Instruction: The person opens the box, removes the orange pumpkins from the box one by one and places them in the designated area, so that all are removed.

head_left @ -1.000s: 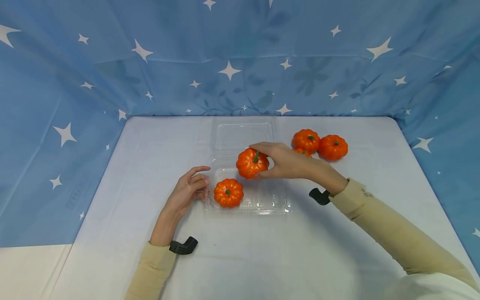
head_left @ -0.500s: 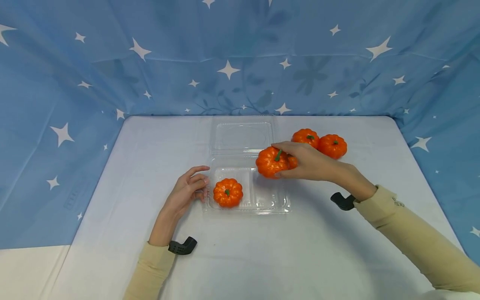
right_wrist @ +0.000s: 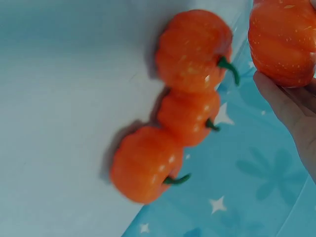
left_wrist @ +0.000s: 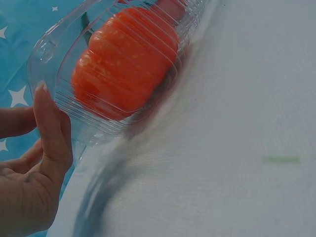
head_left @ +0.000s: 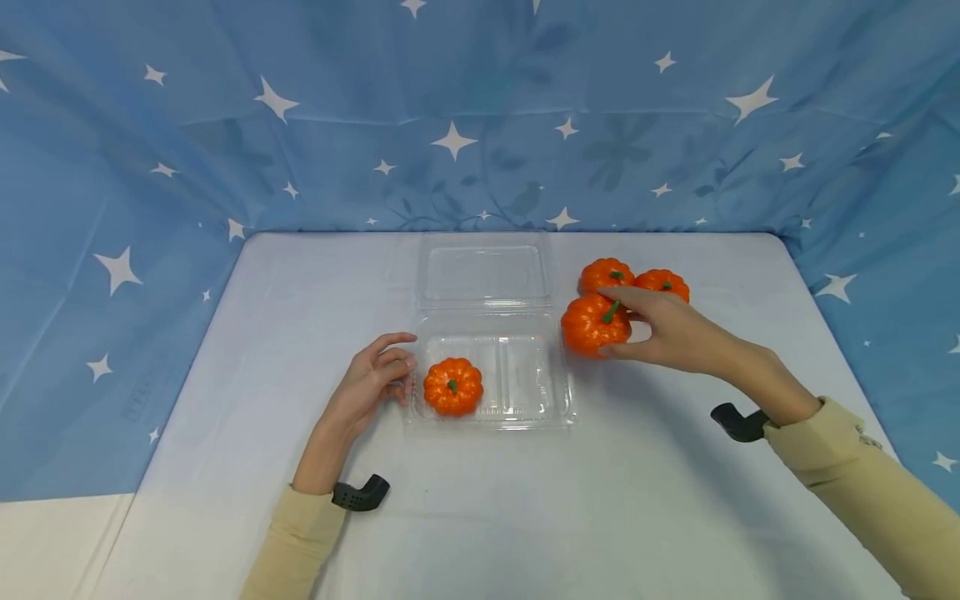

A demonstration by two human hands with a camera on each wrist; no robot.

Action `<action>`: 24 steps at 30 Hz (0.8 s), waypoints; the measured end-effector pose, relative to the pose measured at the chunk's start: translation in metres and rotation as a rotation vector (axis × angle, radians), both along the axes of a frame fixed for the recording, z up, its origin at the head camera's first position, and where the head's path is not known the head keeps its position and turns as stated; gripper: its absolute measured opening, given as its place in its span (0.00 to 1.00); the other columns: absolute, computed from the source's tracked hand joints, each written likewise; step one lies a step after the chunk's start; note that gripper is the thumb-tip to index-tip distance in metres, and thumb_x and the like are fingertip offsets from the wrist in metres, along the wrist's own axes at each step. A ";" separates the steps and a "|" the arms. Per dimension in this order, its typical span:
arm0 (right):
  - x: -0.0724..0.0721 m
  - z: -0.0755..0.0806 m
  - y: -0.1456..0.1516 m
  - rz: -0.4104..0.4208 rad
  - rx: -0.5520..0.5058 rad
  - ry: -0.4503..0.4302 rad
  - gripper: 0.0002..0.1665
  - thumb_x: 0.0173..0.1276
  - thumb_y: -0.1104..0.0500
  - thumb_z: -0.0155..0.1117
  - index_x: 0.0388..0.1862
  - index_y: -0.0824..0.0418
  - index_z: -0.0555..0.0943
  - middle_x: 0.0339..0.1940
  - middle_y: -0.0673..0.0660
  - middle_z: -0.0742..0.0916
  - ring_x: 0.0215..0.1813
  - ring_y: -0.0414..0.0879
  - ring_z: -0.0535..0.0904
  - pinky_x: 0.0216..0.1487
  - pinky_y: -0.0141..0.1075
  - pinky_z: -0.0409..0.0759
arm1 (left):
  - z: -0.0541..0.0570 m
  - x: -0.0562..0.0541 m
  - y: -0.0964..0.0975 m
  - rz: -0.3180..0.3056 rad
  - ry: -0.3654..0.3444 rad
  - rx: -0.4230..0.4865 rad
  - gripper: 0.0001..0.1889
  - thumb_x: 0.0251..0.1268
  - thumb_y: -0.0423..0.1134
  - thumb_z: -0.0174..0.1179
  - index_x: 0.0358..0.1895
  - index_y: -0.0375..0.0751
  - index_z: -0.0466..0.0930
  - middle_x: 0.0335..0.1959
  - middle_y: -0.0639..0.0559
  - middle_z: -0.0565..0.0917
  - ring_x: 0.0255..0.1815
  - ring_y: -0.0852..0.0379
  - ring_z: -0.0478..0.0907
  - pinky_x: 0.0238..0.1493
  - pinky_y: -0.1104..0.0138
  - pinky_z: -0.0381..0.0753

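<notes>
My right hand (head_left: 675,330) grips an orange toy pumpkin (head_left: 591,325) with a green stem, thumb on one side and fingers on the other. In the head view it overlaps the right edge of a clear plastic clamshell box (head_left: 525,408), whose lid (head_left: 483,271) lies folded back. Another pumpkin (head_left: 453,387) sits in the box's left part. At the box's left wall my left hand (head_left: 367,383) rests with relaxed fingers, the fingertip (left_wrist: 43,94) right at the rim in the left wrist view. The held pumpkin (right_wrist: 284,42) shows upper right in the right wrist view.
Three pumpkins stand in a row in the right wrist view: a larger one (right_wrist: 195,49), a small one (right_wrist: 187,116) and another (right_wrist: 147,165). The head view shows two of these, a left one (head_left: 606,273) and a right one (head_left: 663,283). A blue star-patterned curtain (head_left: 480,108) hangs behind the white table (head_left: 480,517).
The right hand has carried the held pumpkin rightward, from over the box to in front of the group of pumpkins. The left hand and the boxed pumpkin have stayed put.
</notes>
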State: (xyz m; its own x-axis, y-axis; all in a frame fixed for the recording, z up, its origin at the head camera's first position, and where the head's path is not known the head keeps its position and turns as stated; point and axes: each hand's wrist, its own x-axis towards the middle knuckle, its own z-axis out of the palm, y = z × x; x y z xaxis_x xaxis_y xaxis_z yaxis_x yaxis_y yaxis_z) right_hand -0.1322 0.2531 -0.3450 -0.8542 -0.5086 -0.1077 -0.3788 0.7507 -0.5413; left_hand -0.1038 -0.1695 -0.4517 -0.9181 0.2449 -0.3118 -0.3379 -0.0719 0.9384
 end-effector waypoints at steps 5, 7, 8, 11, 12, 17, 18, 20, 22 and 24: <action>0.004 -0.004 0.016 -0.047 0.014 -0.009 0.47 0.63 0.53 0.79 0.74 0.70 0.70 0.64 0.68 0.82 0.58 0.61 0.83 0.57 0.56 0.85 | -0.001 0.001 -0.001 0.002 -0.003 -0.012 0.25 0.76 0.31 0.56 0.72 0.34 0.65 0.39 0.49 0.82 0.22 0.59 0.76 0.23 0.68 0.82; 0.005 -0.007 0.022 -0.067 0.010 -0.026 0.47 0.62 0.53 0.79 0.73 0.71 0.69 0.64 0.69 0.81 0.58 0.63 0.83 0.56 0.57 0.85 | -0.001 0.002 -0.001 0.006 -0.007 -0.017 0.25 0.76 0.31 0.56 0.72 0.34 0.66 0.39 0.49 0.82 0.22 0.59 0.75 0.23 0.68 0.82; 0.005 -0.008 0.026 -0.077 0.007 -0.035 0.47 0.63 0.53 0.79 0.73 0.72 0.69 0.65 0.70 0.81 0.59 0.64 0.82 0.57 0.58 0.84 | -0.002 0.002 -0.001 0.007 -0.007 -0.020 0.25 0.76 0.31 0.56 0.72 0.34 0.66 0.39 0.49 0.82 0.22 0.59 0.75 0.22 0.68 0.82; 0.006 -0.014 0.035 -0.118 -0.001 -0.075 0.47 0.64 0.53 0.78 0.74 0.73 0.67 0.67 0.72 0.78 0.62 0.68 0.81 0.58 0.59 0.82 | -0.003 0.003 -0.001 0.012 -0.010 -0.027 0.24 0.76 0.31 0.56 0.72 0.34 0.66 0.39 0.49 0.82 0.22 0.59 0.75 0.22 0.69 0.82; 0.006 -0.016 0.038 -0.135 -0.004 -0.087 0.47 0.64 0.53 0.77 0.74 0.73 0.67 0.68 0.73 0.77 0.62 0.69 0.80 0.59 0.60 0.82 | -0.003 0.003 -0.001 0.013 -0.010 -0.029 0.24 0.76 0.31 0.57 0.72 0.34 0.66 0.39 0.49 0.81 0.22 0.59 0.75 0.22 0.69 0.81; 0.005 -0.024 0.049 -0.225 0.018 -0.137 0.50 0.67 0.50 0.75 0.76 0.74 0.63 0.69 0.76 0.75 0.65 0.72 0.76 0.61 0.62 0.80 | -0.002 0.003 -0.001 0.016 -0.012 -0.030 0.25 0.75 0.31 0.57 0.72 0.34 0.66 0.38 0.48 0.81 0.23 0.59 0.75 0.22 0.68 0.81; 0.004 -0.026 0.051 -0.238 0.025 -0.137 0.50 0.67 0.49 0.75 0.76 0.75 0.63 0.68 0.76 0.76 0.65 0.72 0.76 0.61 0.62 0.80 | -0.002 0.003 -0.001 0.013 -0.010 -0.027 0.25 0.76 0.31 0.57 0.72 0.33 0.66 0.38 0.48 0.81 0.23 0.59 0.75 0.22 0.68 0.81; 0.003 -0.028 0.055 -0.256 0.038 -0.131 0.51 0.67 0.48 0.75 0.76 0.76 0.62 0.67 0.76 0.76 0.64 0.72 0.76 0.61 0.63 0.79 | -0.001 0.002 0.000 0.007 -0.007 -0.020 0.25 0.76 0.32 0.56 0.72 0.33 0.65 0.38 0.48 0.81 0.23 0.58 0.75 0.22 0.68 0.81; 0.002 -0.030 0.059 -0.266 0.043 -0.116 0.52 0.67 0.47 0.75 0.75 0.77 0.63 0.64 0.76 0.76 0.63 0.73 0.76 0.60 0.64 0.79 | -0.001 0.002 0.000 0.001 -0.003 -0.016 0.25 0.76 0.32 0.57 0.72 0.33 0.65 0.38 0.48 0.81 0.23 0.58 0.75 0.22 0.68 0.81; 0.001 -0.032 0.061 -0.274 0.046 -0.101 0.50 0.66 0.48 0.75 0.74 0.76 0.64 0.62 0.75 0.76 0.62 0.72 0.76 0.60 0.64 0.79 | 0.000 0.001 0.000 -0.002 0.001 -0.015 0.25 0.76 0.32 0.57 0.72 0.33 0.65 0.38 0.48 0.81 0.23 0.58 0.75 0.23 0.68 0.81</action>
State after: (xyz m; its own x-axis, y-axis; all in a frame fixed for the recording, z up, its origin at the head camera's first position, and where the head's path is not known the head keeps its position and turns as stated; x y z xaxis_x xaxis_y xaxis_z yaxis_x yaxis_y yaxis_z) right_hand -0.1312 0.3137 -0.3768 -0.9430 -0.2528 -0.2165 -0.1043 0.8421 -0.5292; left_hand -0.1027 -0.1696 -0.4522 -0.9181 0.2418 -0.3140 -0.3366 -0.0574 0.9399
